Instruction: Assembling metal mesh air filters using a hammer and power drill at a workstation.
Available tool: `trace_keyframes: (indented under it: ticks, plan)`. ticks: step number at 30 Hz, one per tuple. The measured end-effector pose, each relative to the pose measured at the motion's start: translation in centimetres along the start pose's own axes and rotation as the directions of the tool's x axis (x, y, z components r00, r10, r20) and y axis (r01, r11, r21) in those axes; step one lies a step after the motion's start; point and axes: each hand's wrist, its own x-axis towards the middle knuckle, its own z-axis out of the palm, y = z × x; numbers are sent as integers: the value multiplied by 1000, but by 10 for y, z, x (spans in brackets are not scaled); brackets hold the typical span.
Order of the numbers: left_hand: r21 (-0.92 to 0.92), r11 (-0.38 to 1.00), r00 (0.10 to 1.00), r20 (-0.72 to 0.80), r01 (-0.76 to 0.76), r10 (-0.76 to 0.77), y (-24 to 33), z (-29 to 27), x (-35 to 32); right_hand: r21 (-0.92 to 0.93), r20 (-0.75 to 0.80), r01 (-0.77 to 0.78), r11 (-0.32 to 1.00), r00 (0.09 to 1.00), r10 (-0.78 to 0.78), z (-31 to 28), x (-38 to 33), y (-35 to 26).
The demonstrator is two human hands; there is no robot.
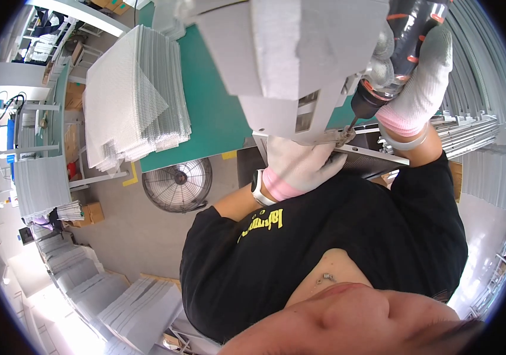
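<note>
Black-shirted person bends over the green worktop's near edge. Left hand presses flat, fingers spread, on a stiff, probably light metal panel, best gripped by its edges. Right hand is clamped around a power screwdriver.
</note>
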Motion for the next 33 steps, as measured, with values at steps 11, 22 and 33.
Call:
trace_keyframes:
  ticks: [11, 22, 33]
  plan:
    - [26, 999, 993, 107, 38, -41, 7, 7, -4, 38, -26, 133, 990, 991, -132, 3, -5, 2]
    - [-303, 951, 995, 96, 54, -26, -7, 30, -25, -151, 16, 178, 972, 984, -177, 9, 29, -18]
    - [-36, 999, 997, 68, 30, -27, 1, 11, -3, -679, 209, 239, 694, 969, -129, -12, 44, -24]
